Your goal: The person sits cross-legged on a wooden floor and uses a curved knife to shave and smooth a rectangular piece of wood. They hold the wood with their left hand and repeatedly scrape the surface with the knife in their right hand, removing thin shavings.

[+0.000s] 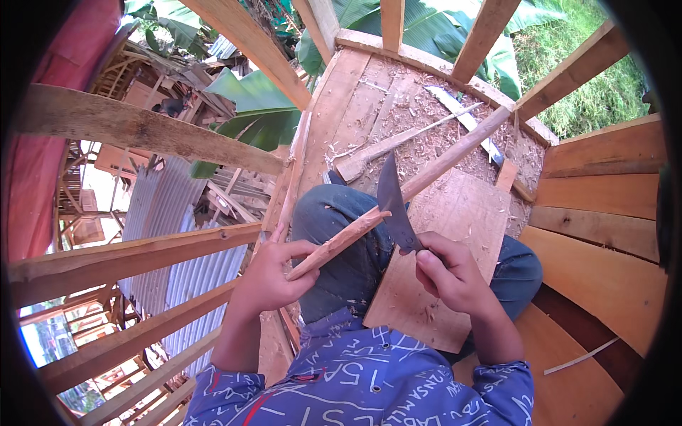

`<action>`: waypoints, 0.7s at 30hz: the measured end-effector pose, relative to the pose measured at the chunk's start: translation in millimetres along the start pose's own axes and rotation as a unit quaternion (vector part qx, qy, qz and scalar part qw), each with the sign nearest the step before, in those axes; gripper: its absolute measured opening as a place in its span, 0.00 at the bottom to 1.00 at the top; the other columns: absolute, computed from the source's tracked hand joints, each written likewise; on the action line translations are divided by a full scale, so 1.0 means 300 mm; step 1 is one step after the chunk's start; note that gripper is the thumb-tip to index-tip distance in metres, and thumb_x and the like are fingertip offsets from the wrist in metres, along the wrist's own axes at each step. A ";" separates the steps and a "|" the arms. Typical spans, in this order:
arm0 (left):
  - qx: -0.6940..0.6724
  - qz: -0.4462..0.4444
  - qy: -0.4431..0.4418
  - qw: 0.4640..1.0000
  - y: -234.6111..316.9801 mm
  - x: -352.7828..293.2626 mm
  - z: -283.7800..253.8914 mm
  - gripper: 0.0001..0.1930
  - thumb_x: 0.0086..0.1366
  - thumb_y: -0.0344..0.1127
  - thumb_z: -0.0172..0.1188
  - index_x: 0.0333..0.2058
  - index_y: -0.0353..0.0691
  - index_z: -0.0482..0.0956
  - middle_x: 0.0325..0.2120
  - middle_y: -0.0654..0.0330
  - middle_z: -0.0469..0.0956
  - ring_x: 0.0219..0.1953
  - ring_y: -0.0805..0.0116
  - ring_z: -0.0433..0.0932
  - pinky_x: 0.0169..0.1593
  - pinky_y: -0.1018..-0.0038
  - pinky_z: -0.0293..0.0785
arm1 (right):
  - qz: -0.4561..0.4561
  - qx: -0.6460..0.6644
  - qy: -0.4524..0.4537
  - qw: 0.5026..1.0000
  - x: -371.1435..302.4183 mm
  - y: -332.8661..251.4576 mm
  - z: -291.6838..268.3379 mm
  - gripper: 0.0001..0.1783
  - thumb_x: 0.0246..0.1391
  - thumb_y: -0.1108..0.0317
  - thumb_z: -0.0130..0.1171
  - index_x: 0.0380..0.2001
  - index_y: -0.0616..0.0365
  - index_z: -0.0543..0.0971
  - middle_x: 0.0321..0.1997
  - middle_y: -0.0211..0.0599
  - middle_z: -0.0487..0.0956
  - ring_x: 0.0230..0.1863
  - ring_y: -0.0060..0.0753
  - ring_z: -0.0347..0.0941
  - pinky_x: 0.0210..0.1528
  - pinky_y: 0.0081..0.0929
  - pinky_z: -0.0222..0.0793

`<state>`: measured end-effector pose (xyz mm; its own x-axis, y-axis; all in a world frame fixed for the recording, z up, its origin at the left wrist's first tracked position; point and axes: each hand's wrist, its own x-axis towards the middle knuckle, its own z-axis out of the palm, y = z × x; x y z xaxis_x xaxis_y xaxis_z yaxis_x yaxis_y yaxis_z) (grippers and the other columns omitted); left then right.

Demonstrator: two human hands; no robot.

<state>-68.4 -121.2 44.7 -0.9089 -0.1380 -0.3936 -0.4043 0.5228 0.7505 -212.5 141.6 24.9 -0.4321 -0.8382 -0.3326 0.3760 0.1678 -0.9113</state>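
My left hand [275, 275] is closed around the near end of a long wooden stick [455, 153], which slants away to the far right. My right hand [451, 273] grips a knife [396, 202] with a dark, curved blade; its handle is mostly hidden in my fingers. The blade crosses the stick, and a curl of shaved wood stands up beside its edge. Under the stick, a flat wooden board [462, 220] rests across my legs, with a few shavings on it.
Shavings cover the plank floor [348, 92]. Beyond my knees lie a tapered wood piece [383, 150] and a long pale blade [462, 113]. Slatted railings [163, 135] stand left and ahead; a plank wall [604, 192] stands right. Left, below, are corrugated metal sheets [160, 206].
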 end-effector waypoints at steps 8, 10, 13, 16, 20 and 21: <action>0.007 -0.007 0.002 1.000 0.015 0.005 -0.007 0.11 0.51 0.33 0.61 0.35 0.43 0.83 0.26 0.61 0.82 0.34 0.57 0.81 0.70 0.41 0.39 | -0.039 0.087 0.085 0.992 -0.029 0.007 0.019 0.18 0.70 0.61 0.40 0.47 0.62 0.74 0.16 0.24 0.67 0.14 0.11 0.58 0.17 0.14 0.55; 0.006 -0.002 0.015 1.000 0.025 -0.001 0.003 0.11 0.51 0.33 0.61 0.35 0.42 0.83 0.26 0.61 0.82 0.34 0.57 0.81 0.69 0.41 0.39 | -0.084 0.052 0.163 0.982 -0.012 0.005 0.013 0.15 0.68 0.64 0.43 0.47 0.63 0.75 0.17 0.29 0.69 0.17 0.13 0.63 0.19 0.17 0.58; 0.008 0.006 0.011 1.000 0.022 -0.004 0.003 0.12 0.51 0.33 0.61 0.36 0.42 0.83 0.27 0.61 0.83 0.35 0.56 0.81 0.69 0.41 0.40 | -0.143 -0.154 0.133 0.969 0.024 0.046 0.070 0.13 0.66 0.69 0.48 0.47 0.64 0.76 0.17 0.32 0.70 0.18 0.16 0.67 0.21 0.20 0.62; 0.003 0.001 0.016 1.000 0.022 -0.018 0.006 0.12 0.51 0.33 0.61 0.36 0.42 0.83 0.27 0.61 0.83 0.35 0.56 0.81 0.69 0.41 0.41 | -0.124 -0.165 0.129 0.970 0.012 0.001 0.038 0.14 0.64 0.71 0.50 0.49 0.65 0.76 0.17 0.33 0.70 0.19 0.20 0.69 0.24 0.23 0.65; 0.012 0.005 0.021 1.000 0.022 -0.011 0.015 0.12 0.51 0.33 0.61 0.36 0.42 0.83 0.28 0.60 0.83 0.35 0.55 0.81 0.69 0.41 0.41 | -0.094 -0.127 0.145 0.977 0.002 0.014 0.029 0.15 0.64 0.71 0.49 0.50 0.65 0.76 0.16 0.30 0.69 0.18 0.20 0.69 0.23 0.22 0.64; 0.011 0.012 0.021 1.000 0.017 -0.010 0.014 0.12 0.51 0.32 0.61 0.36 0.42 0.83 0.26 0.60 0.82 0.34 0.57 0.81 0.69 0.41 0.41 | -0.107 -0.182 0.132 0.969 0.003 0.020 0.033 0.15 0.64 0.71 0.49 0.50 0.65 0.75 0.16 0.29 0.69 0.18 0.19 0.68 0.23 0.22 0.64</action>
<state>-67.2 -114.6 47.4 -0.9216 -0.1603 -0.3535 -0.3812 0.5445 0.7471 -202.4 136.6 21.5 -0.6809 -0.7200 -0.1343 -0.0378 0.2177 -0.9753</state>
